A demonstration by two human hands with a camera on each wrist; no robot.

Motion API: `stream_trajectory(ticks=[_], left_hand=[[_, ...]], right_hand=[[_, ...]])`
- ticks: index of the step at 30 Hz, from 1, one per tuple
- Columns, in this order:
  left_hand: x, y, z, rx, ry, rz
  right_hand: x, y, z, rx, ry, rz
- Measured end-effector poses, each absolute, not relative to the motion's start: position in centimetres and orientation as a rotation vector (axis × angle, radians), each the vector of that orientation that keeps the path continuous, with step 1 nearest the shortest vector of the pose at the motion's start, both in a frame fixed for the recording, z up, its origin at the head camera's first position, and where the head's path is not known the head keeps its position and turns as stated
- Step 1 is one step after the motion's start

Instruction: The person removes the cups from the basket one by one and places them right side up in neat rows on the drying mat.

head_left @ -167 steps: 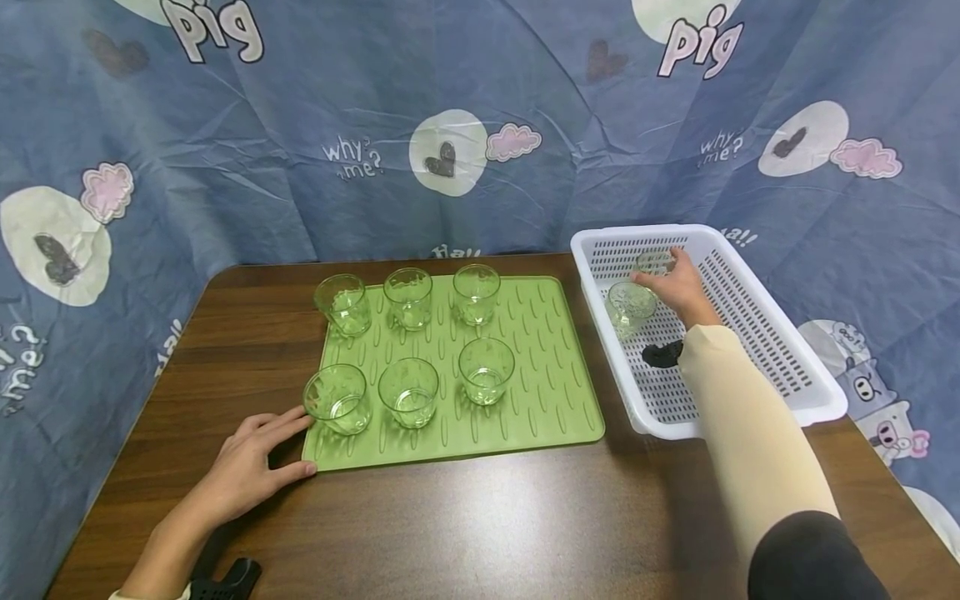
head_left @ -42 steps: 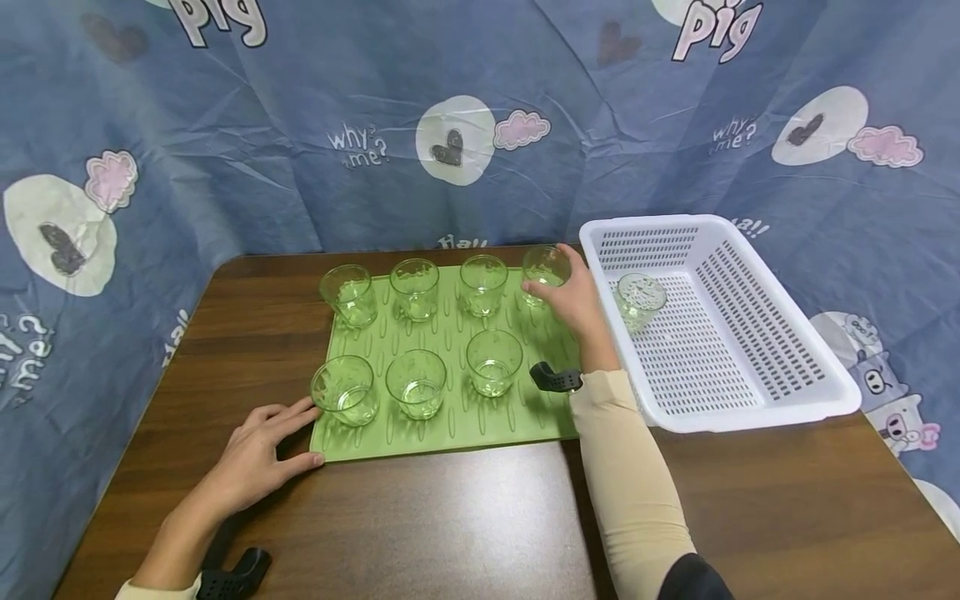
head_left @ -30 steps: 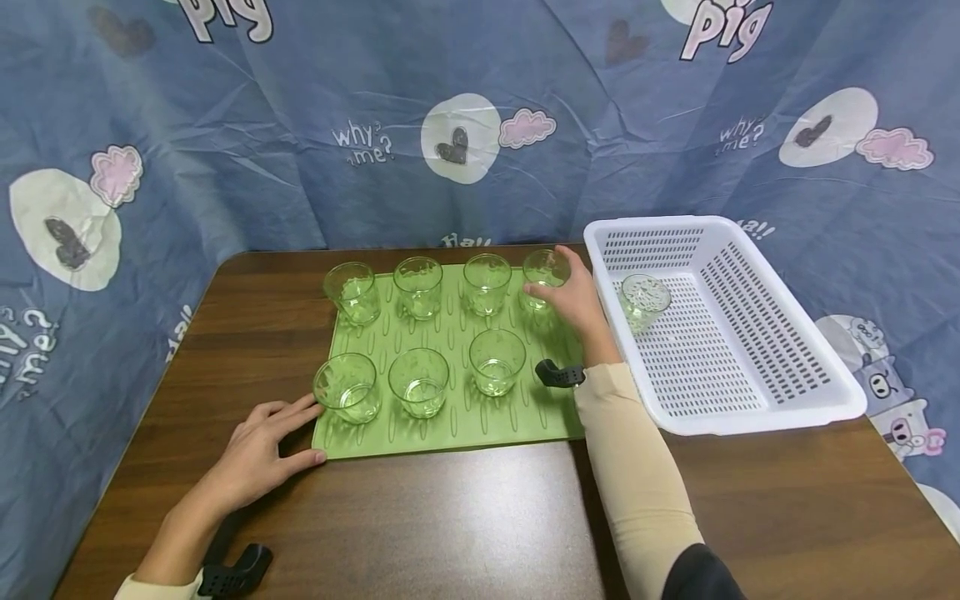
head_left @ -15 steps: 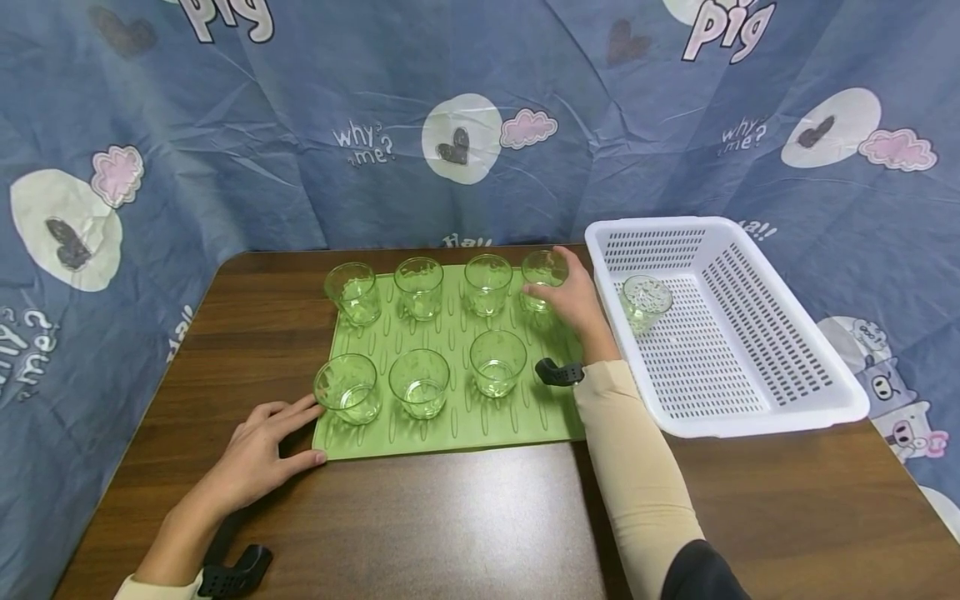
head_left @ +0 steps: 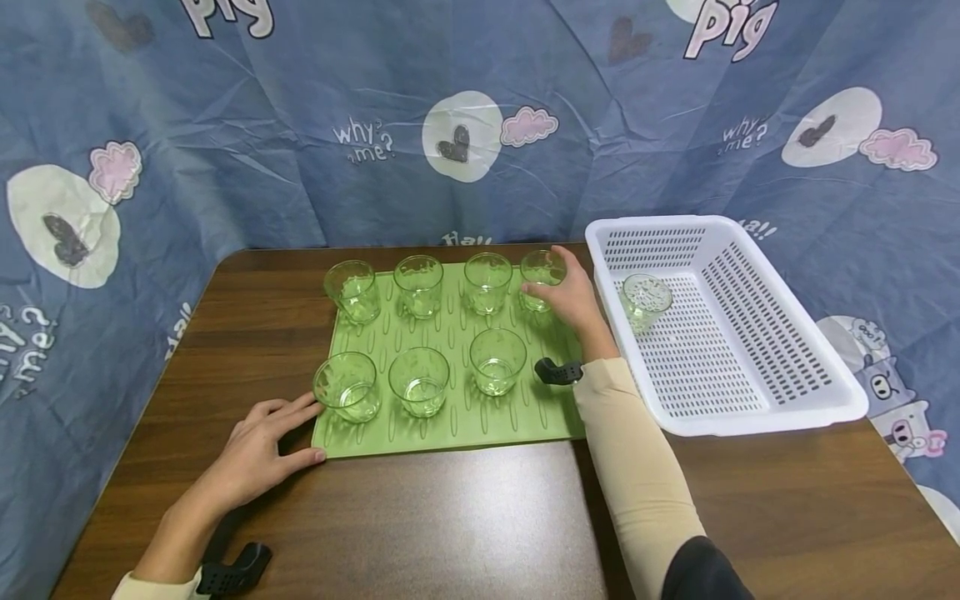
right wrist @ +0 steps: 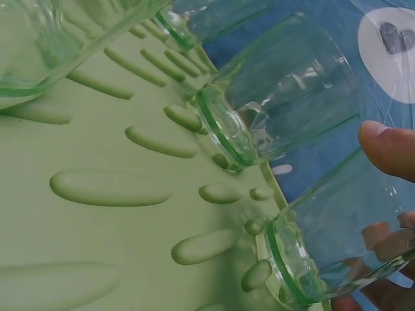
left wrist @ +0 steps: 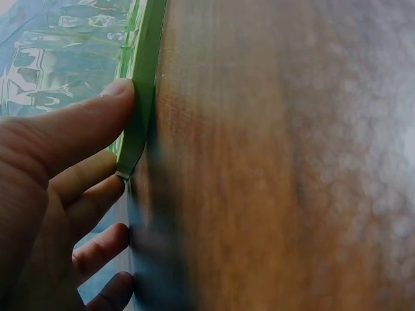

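Clear green-tinted glasses stand on a green ribbed drying mat (head_left: 525,417). My right hand (head_left: 577,298) holds a glass (head_left: 542,268) at the mat's back right corner. In the right wrist view that glass (right wrist: 337,220) has its base on the mat, and a thumb and fingers lie around it. Three more glasses line the back row, one of them (head_left: 487,283) beside the held glass. Three stand in front. My left hand (head_left: 258,454) touches the mat's front left corner, fingers extended; in the left wrist view the thumb (left wrist: 97,120) rests against the mat's edge.
A white perforated plastic basket (head_left: 795,417) stands right of the mat, with one glass (head_left: 647,300) in its left part. Wooden tabletop (head_left: 450,517) lies in front of the mat. A blue printed cloth (head_left: 315,192) hangs behind the table.
Since the oldest frame, my right hand has moved left from the basket to the mat's back right corner with a glass. Over the last second both hands stay almost still.
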State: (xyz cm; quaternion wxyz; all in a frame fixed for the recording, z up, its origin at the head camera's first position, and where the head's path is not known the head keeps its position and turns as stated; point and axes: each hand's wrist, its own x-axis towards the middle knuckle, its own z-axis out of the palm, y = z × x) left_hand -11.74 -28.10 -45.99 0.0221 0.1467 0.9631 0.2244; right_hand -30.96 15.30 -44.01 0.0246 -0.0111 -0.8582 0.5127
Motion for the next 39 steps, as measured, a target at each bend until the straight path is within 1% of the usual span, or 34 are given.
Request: stream_trajectory(ticks=[15, 27, 33, 39], left_hand=[[-11.78, -28.07, -46.10, 0.465, 2.985, 0.703], [-11.83, -28.01, -46.43, 0.480, 2.994, 0.714], [-11.79, -28.18, -46.46, 0.490, 3.018, 0.721], [-11.84, -28.12, -46.54, 0.498, 3.021, 0.710]], right_hand=[[-31.18, 15.12, -44.76, -0.027, -2.622, 1.589], [-31.04, 15.09, -44.33, -0.063, -2.663, 1.484], [-31.17, 14.82, -44.16, -0.031, -2.690, 1.457], [-31.15, 14.84, -44.04, -0.086, -2.733, 1.462]])
